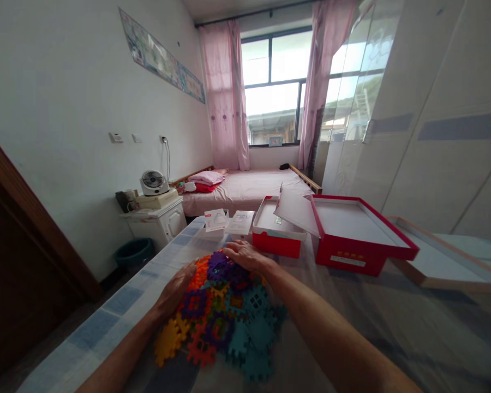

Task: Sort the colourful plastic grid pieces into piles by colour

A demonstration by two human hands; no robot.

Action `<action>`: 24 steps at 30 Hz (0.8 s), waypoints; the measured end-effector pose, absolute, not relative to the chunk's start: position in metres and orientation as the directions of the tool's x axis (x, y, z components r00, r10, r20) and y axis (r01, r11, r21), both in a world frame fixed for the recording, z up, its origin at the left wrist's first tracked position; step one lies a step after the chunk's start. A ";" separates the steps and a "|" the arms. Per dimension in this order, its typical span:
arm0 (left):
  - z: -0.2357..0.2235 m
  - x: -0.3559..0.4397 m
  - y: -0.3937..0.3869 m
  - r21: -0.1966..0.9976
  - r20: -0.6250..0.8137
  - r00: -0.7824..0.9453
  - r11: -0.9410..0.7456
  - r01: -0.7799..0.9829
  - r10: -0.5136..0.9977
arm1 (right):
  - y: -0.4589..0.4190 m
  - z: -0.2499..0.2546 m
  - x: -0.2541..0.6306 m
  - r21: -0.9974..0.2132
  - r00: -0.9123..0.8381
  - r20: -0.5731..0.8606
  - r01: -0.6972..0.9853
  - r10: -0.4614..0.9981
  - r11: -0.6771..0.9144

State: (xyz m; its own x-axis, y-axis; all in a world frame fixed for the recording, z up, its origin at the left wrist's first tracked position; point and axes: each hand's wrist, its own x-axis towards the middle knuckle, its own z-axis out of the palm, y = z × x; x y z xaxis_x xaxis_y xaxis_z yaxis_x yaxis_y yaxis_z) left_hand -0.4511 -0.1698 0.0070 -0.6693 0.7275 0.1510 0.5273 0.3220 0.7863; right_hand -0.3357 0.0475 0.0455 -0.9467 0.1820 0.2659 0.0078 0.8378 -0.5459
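Note:
A heap of toothed plastic building tiles lies on the table in front of me. Purple tiles (pixel 221 267) top its far side, orange tiles (pixel 200 275) lie at the far left, and teal tiles (pixel 256 327) cover the near right. A yellow tile (pixel 167 341) and a red tile (pixel 200 346) are at the near left edge. My left hand (pixel 180 284) rests along the heap's left side, fingers stretched forward beside the orange tiles. Over the far right side reaches my right hand (pixel 245 255), its fingers apart and touching or just above the purple tiles. Neither hand visibly grips a tile.
Beyond the heap stand small white boxes (pixel 215 220), an open red-and-white box (pixel 276 245) and a larger red box (pixel 347 259). A shallow tray-like lid (pixel 445 273) lies far right. Past the table are a bed (pixel 249 185), a fan (pixel 154 183) on a cabinet and a bin (pixel 134 252).

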 end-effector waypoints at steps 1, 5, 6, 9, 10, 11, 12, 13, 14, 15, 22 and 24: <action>0.009 -0.448 -0.167 0.803 0.157 -0.648 0.286 0.523 0.745 | 0.048 0.046 -0.338 -0.550 -0.952 0.252 0.009 0.176 0.835; 0.019 -0.426 -0.151 0.863 0.190 -0.593 0.155 0.481 0.782 | 0.047 0.045 -0.320 -0.575 -0.962 0.217 0.013 0.168 0.818; 0.021 -0.420 -0.146 0.873 0.194 -0.593 0.138 0.468 0.782 | 0.047 0.045 -0.311 -0.581 -0.963 0.214 0.012 0.166 0.814; 0.026 -0.402 -0.132 0.895 0.191 -0.597 0.111 0.432 0.779 | 0.050 0.044 -0.277 -0.590 -0.958 0.228 0.004 0.171 0.808; 0.028 -0.396 -0.128 0.899 0.190 -0.587 0.100 0.426 0.787 | 0.051 0.044 -0.266 -0.591 -0.954 0.240 0.005 0.181 0.807; 0.029 -0.390 -0.122 0.901 0.191 -0.570 0.088 0.426 0.799 | 0.053 0.043 -0.255 -0.592 -0.948 0.249 0.012 0.197 0.806; 0.031 -0.383 -0.117 0.901 0.196 -0.548 0.072 0.429 0.813 | 0.054 0.043 -0.244 -0.594 -0.941 0.258 0.026 0.220 0.804; 0.033 -0.376 -0.112 0.900 0.200 -0.521 0.055 0.433 0.830 | 0.056 0.042 -0.234 -0.595 -0.932 0.264 0.045 0.248 0.803; 0.035 -0.369 -0.106 0.898 0.202 -0.495 0.042 0.438 0.845 | 0.058 0.041 -0.224 -0.596 -0.924 0.266 0.068 0.276 0.800; 0.037 -0.363 -0.101 0.896 0.200 -0.474 0.035 0.443 0.857 | 0.059 0.040 -0.214 -0.596 -0.915 0.266 0.091 0.303 0.798; 0.038 -0.318 -0.057 0.842 0.209 -0.352 0.016 0.540 0.912 | 0.071 0.037 -0.149 -0.646 -0.853 0.316 0.127 0.415 0.753; 0.036 -0.305 -0.044 0.815 0.231 -0.321 -0.002 0.580 0.919 | 0.075 0.037 -0.131 -0.659 -0.838 0.322 0.137 0.442 0.740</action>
State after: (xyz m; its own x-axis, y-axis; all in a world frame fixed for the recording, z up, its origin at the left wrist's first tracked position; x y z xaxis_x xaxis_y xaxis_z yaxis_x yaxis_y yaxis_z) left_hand -0.3053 -0.0442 0.0358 -0.3209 0.9186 0.2307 0.5802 -0.0018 0.8145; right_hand -0.1313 0.0752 0.0367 -0.8375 0.4416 0.3219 0.1368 0.7397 -0.6589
